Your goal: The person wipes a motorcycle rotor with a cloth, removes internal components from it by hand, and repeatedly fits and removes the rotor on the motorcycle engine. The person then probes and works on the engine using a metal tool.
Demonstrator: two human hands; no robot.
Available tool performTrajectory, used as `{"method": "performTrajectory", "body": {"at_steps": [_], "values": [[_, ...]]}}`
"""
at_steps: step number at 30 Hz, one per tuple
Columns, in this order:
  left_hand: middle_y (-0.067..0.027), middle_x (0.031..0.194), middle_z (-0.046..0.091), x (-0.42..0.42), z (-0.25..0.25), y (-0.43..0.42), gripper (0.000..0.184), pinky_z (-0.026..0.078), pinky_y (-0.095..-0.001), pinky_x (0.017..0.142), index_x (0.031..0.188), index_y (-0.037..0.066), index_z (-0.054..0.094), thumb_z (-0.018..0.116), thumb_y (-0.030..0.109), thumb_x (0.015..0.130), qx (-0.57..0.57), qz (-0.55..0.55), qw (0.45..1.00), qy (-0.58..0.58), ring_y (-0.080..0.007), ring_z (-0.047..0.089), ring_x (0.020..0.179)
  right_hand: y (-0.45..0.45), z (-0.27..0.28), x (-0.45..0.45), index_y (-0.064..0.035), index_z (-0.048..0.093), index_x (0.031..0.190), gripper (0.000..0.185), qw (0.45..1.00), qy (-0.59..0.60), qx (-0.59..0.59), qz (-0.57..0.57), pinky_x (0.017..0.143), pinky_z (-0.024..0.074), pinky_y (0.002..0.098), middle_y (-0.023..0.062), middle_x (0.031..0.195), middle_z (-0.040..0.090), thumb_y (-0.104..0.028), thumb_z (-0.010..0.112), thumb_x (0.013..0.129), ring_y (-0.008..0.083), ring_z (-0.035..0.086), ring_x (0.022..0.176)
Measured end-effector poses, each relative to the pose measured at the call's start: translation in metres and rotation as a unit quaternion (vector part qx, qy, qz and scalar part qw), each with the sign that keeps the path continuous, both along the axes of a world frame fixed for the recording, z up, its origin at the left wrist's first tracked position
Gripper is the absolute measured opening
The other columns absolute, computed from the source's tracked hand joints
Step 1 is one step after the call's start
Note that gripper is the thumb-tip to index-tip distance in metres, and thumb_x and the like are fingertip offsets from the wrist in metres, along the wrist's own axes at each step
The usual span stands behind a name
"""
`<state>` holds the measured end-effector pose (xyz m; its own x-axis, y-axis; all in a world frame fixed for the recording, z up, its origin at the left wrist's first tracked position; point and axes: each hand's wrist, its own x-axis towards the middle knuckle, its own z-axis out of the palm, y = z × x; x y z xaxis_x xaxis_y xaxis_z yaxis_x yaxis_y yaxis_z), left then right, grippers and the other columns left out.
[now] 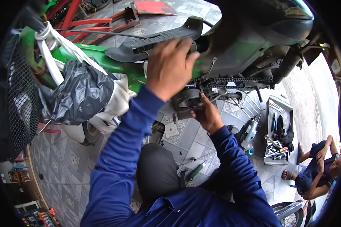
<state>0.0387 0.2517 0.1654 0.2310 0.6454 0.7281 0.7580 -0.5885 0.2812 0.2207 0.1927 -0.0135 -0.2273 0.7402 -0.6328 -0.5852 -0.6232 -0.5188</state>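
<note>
A green motorbike [231, 53] fills the upper part of the view, its engine area and chain [238, 79] exposed. My left hand [171, 67] is raised over the black footboard [140, 47], fingers stretched and thumb apart, with nothing visible in it. Lower and to the right, my right hand [208, 115] is at the round dark engine part [189, 97], thumb and fingers curled at its right edge. The fingertips are partly hidden, and whether they grip the part is unclear. A small metal lever [212, 65] sticks out above the chain.
An open toolbox [277, 162] stands on the tiled floor at the right, near a spray bottle [248, 132]. Another person [318, 170] sits at the far right. Bags [85, 90] hang at the left; a red metal stand [102, 22] is behind.
</note>
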Motion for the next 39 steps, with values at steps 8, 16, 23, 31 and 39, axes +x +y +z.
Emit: {"method": "performTrajectory", "body": {"at_steps": [8,16,23,31,39], "values": [[-0.027,0.113,0.069,-0.014,-0.132,-0.075,0.05,0.053,-0.0413,0.094,0.121,-0.006,0.064,0.072,0.022,0.08,-0.404,0.144,0.902,-0.048,-0.0375,0.068,0.107,0.015,-0.006,0.034,0.0065,0.062,0.11,0.04,0.754,-0.528,0.389,0.03,0.078,0.054,0.044,0.0235,0.09,0.07,-0.016,0.074,0.079,0.0397,0.069,0.087],[-0.0328,0.11,0.067,0.006,-0.193,-0.041,0.043,0.052,-0.0485,0.097,0.109,-0.009,0.061,0.068,0.019,0.077,-0.459,0.149,0.874,-0.057,-0.0473,0.064,0.107,0.028,-0.027,0.019,0.0031,0.05,0.115,0.05,0.585,-0.652,0.459,0.149,0.074,0.0542,0.0557,0.0296,0.085,0.068,-0.02,0.073,0.077,0.0487,0.067,0.084],[-0.0334,0.111,0.066,0.005,-0.191,-0.041,0.038,0.051,-0.0516,0.096,0.113,-0.006,0.058,0.06,0.016,0.082,-0.465,0.125,0.876,-0.035,-0.0472,0.063,0.108,0.017,-0.026,0.008,0.0005,0.052,0.101,0.032,0.565,-0.685,0.447,0.111,0.066,0.053,0.0569,0.0264,0.075,0.066,-0.019,0.068,0.081,0.0477,0.066,0.071],[-0.0336,0.111,0.065,0.012,-0.185,-0.036,0.036,0.051,-0.0513,0.096,0.113,-0.007,0.057,0.055,0.013,0.083,-0.472,0.155,0.866,-0.056,-0.0474,0.063,0.107,0.012,0.013,0.034,-0.0039,0.054,0.094,0.031,0.504,-0.705,0.462,0.187,0.062,0.0507,0.0547,0.0231,0.076,0.067,-0.028,0.071,0.086,0.0445,0.067,0.074],[-0.0322,0.108,0.068,0.013,-0.182,-0.035,0.034,0.053,-0.0486,0.093,0.104,-0.008,0.065,0.067,0.018,0.081,-0.463,0.166,0.868,-0.073,-0.0463,0.065,0.105,-0.068,-0.021,-0.053,0.0018,0.061,0.101,0.04,0.951,-0.236,0.111,0.168,0.053,0.053,0.0358,0.013,0.075,0.068,-0.038,0.069,0.095,0.0252,0.069,0.066]]}}
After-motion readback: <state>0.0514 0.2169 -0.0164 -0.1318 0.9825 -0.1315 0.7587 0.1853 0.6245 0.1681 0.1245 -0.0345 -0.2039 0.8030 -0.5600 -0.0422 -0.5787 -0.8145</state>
